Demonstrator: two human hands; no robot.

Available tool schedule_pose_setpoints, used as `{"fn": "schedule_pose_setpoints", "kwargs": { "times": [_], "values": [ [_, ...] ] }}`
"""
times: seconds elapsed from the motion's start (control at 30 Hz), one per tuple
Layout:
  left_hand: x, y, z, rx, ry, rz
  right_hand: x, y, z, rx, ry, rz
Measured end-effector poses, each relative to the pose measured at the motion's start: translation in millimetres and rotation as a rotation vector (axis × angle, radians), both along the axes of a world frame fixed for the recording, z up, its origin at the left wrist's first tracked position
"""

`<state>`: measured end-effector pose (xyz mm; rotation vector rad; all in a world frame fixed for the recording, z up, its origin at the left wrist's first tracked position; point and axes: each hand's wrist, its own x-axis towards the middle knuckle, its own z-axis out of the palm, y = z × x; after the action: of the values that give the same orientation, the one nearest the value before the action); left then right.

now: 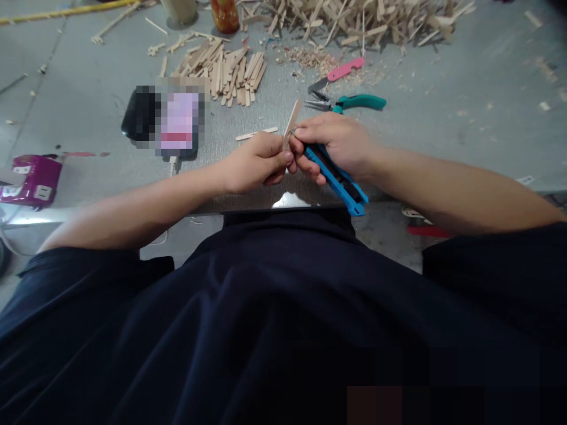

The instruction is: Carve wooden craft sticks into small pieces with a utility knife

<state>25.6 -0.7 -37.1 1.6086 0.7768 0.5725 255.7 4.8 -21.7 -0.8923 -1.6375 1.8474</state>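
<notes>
Near the table's front edge, my left hand (261,159) pinches a wooden craft stick (292,117), which points up and slightly to the right. My right hand (334,139) is wrapped round a blue utility knife (339,180), its handle slanting down toward me. The fingertips of both hands meet at the stick's lower part, where the knife's front end is; the blade is mostly hidden by fingers. Another craft stick (257,134) lies on the table just behind my left hand. Beyond my right hand rest green-handled pliers (361,102) and a pink-handled knife (345,70).
A stack of craft sticks (237,74) lies behind the left hand, with a large heap of wood pieces (354,20) at the back and shavings (316,61) before it. At left are a blurred phone (179,121) on a cable, a black object (140,113) and a purple item (38,180).
</notes>
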Motion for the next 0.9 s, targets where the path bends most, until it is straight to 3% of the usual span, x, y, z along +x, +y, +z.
{"fn": "schedule_pose_setpoints", "kwargs": {
  "times": [0.2, 0.33, 0.4, 0.57, 0.63, 0.8, 0.9],
  "values": [
    [-2.1, -2.6, 9.0, -0.031, 0.084, 0.04, -1.8, -1.6, 2.8, 0.029, 0.039, -0.022],
    [-6.9, 9.7, 6.3, -0.004, 0.148, 0.119, 1.6, -0.3, 5.5, 0.096, 0.084, -0.072],
    [-10.9, 20.2, 3.1, 0.065, 0.256, 0.163, 7.5, 1.5, 7.6, 0.239, 0.106, -0.141],
    [-18.9, 36.8, 1.1, 0.35, 0.532, 0.206, 28.1, 12.1, 6.7, 0.831, -0.01, -0.392],
    [-19.8, 37.2, 1.6, 0.437, 0.592, 0.199, 32.5, 21.3, -1.0, 0.92, -0.143, -0.357],
    [-20.0, 36.4, 0.9, 0.548, 0.689, 0.162, 28.5, 47.1, -25.9, 1.067, -0.206, -0.273],
    [-18.5, 34.3, 6.3, 0.554, 0.79, 0.138, 25.4, 50.4, -23.9, 1.122, -0.42, -0.235]
  ]
}}
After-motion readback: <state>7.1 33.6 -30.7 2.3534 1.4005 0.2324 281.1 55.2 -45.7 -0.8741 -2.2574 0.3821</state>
